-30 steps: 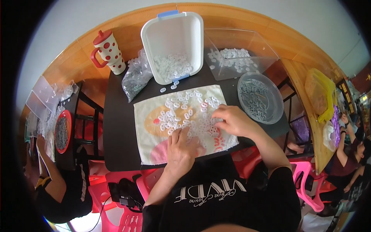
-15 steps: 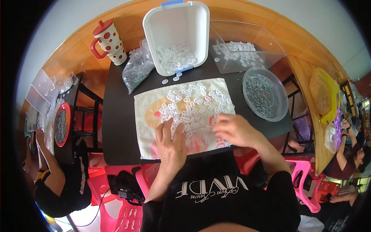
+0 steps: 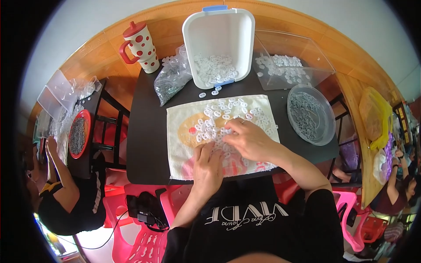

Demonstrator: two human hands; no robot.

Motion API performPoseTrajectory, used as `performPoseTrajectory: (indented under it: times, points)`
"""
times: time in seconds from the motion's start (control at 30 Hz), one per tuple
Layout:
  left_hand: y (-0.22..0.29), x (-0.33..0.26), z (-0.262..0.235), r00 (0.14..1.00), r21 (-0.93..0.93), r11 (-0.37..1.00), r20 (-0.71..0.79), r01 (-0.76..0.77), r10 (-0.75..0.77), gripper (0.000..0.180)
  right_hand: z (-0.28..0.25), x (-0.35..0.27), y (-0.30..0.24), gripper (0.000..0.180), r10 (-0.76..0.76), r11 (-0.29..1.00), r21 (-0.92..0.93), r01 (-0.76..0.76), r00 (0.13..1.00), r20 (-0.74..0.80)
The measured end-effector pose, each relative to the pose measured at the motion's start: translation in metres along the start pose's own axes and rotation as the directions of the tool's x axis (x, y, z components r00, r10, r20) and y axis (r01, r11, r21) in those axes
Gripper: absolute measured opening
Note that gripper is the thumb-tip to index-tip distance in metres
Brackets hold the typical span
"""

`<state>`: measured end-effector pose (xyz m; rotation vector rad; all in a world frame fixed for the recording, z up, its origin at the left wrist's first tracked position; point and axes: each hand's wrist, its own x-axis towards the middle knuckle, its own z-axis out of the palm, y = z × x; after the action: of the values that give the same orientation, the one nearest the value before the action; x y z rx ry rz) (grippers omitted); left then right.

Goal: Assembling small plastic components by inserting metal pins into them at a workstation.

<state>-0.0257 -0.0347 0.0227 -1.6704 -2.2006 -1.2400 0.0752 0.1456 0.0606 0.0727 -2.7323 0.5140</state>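
Head view, white tub [image 3: 219,33] holding white rings [image 3: 215,70], round bowl [image 3: 324,131] of grey pieces [image 3: 302,114]

Black table [image 3: 144,144] on curved wooden floor [image 3: 109,83], pink plastic chairs [image 3: 144,245] below.

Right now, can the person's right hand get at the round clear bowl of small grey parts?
Probably yes: the right hand rests on the towel, and the bowl stands beside it, with nothing between.
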Motion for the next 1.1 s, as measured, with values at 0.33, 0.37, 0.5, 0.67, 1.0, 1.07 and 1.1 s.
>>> performPoseTrajectory:
  times: [0.33,0.37,0.5,0.67,1.0,1.07,1.1]
  points:
    - [-0.005,-0.004,-0.002,1.000,-0.057,0.998,-0.001,0.023,-0.023,0.028,0.014,-0.003,-0.004,0.019,0.026,0.999,-0.030,-0.025,0.998,0.063]
    - [-0.005,-0.004,-0.002,1.000,-0.067,0.997,0.005,0.027,-0.027,0.029,0.016,-0.004,-0.004,0.019,0.018,0.999,-0.044,-0.016,0.999,0.039]
    - [-0.001,0.004,-0.006,0.999,-0.104,0.994,-0.030,0.039,-0.042,0.031,0.013,-0.008,-0.002,0.018,-0.017,0.998,0.053,0.022,0.995,-0.095]
    - [0.007,0.014,-0.002,0.981,-0.567,0.809,-0.005,0.156,-0.192,0.025,0.003,-0.017,-0.014,0.011,0.243,0.736,0.664,-0.135,0.967,-0.072]
    - [0.010,0.018,0.015,0.971,-0.527,0.816,0.105,0.238,-0.215,0.022,-0.008,-0.047,-0.009,0.007,0.423,0.503,0.830,-0.242,0.906,0.008]
    - [0.017,0.026,0.012,0.990,-0.145,0.979,0.017,0.142,-0.141,0.019,-0.006,-0.052,-0.009,0.008,0.471,0.467,0.842,-0.269,0.882,0.020]
    - [0.018,0.028,0.012,0.991,-0.143,0.980,0.019,0.137,-0.135,0.019,-0.006,-0.054,-0.010,0.008,0.472,0.467,0.843,-0.265,0.881,0.015]
